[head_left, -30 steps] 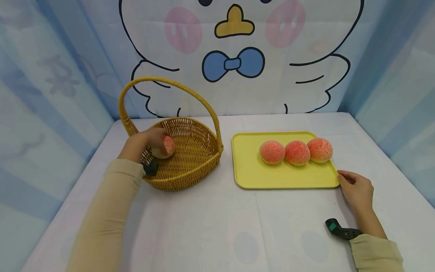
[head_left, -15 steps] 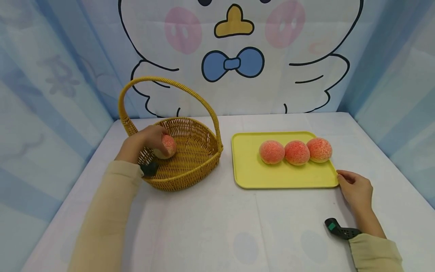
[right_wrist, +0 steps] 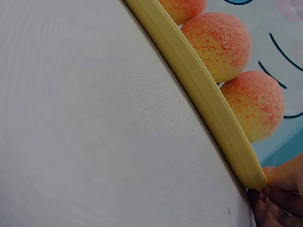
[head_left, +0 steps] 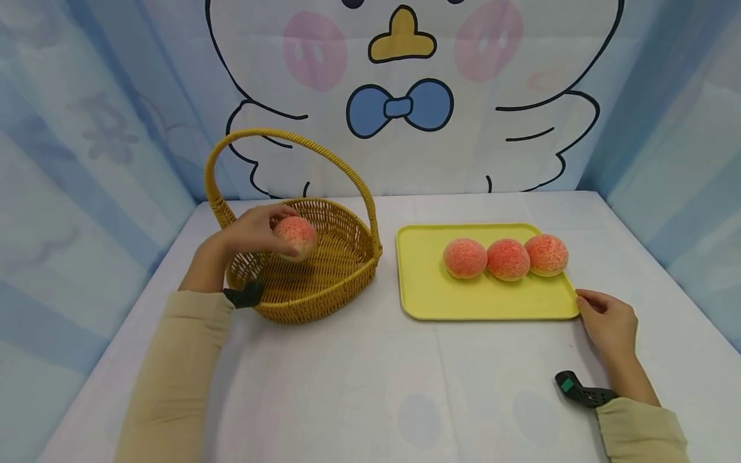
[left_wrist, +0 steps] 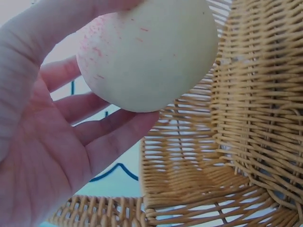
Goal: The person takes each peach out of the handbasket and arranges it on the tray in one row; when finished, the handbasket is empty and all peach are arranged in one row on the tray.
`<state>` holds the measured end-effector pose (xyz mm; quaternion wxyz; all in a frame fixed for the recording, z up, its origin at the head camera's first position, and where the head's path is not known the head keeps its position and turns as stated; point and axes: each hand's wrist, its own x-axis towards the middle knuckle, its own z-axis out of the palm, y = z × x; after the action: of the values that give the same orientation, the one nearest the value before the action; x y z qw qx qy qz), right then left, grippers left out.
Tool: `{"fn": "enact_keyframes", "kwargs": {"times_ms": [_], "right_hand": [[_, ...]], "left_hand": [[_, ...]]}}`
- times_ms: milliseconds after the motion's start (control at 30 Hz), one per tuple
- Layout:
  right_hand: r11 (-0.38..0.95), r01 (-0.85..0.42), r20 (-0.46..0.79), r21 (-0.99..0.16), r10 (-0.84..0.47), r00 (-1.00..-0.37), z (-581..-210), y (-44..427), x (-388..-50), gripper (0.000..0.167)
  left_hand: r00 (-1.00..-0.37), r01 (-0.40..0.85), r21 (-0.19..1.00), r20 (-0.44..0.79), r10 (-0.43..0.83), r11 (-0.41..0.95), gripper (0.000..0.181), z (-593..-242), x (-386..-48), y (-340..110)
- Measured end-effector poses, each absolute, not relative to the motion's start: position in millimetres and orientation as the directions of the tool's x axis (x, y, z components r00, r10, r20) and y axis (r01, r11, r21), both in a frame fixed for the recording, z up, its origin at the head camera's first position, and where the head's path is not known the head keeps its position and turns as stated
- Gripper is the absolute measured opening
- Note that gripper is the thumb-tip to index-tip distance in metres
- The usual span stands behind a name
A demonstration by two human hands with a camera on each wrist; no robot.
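My left hand (head_left: 255, 230) grips a peach (head_left: 296, 238) between thumb and fingers, over the left part of a wicker basket (head_left: 324, 307) with a tall arched handle. In the left wrist view the peach (left_wrist: 151, 56) shows its pale underside, and the basket's woven wall (left_wrist: 260, 85) lies behind it. On the right, a yellow tray (head_left: 428, 296) carries three pink-and-yellow peaches (head_left: 508, 260) in a row. My right hand (head_left: 609, 321) pinches the tray's near right corner; in the right wrist view its fingers (right_wrist: 284, 177) are partly cut off by the frame.
A white cloth covers the table (head_left: 359, 386). Behind it hangs a curtain (head_left: 538, 154) with a cartoon bird, and blue curtains close both sides. The basket handle (head_left: 295, 138) arches above the left hand's work area.
My left hand has lifted the peach up from the basket's bottom and shifted it slightly right. My right hand and the tray have stayed in place.
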<state>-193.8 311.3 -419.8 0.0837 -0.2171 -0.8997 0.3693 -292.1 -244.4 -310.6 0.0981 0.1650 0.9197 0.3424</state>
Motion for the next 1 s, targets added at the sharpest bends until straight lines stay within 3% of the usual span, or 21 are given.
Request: {"fn": "enact_keyframes", "kwargs": {"times_ms": [567, 1000], "right_hand": [[0.623, 0.336, -0.014, -0.707, 0.462, -0.887, -419, 308, -193, 0.038], [0.628, 0.336, -0.014, -0.702, 0.460, -0.888, -417, 309, -194, 0.038]], "left_hand": [[-0.901, 0.358, 0.756, 0.127, 0.414, 0.548, 0.074, -298, -257, -224], [-0.769, 0.557, 0.766, 0.329, 0.548, 0.321, 0.075, -308, -248, -191]]}}
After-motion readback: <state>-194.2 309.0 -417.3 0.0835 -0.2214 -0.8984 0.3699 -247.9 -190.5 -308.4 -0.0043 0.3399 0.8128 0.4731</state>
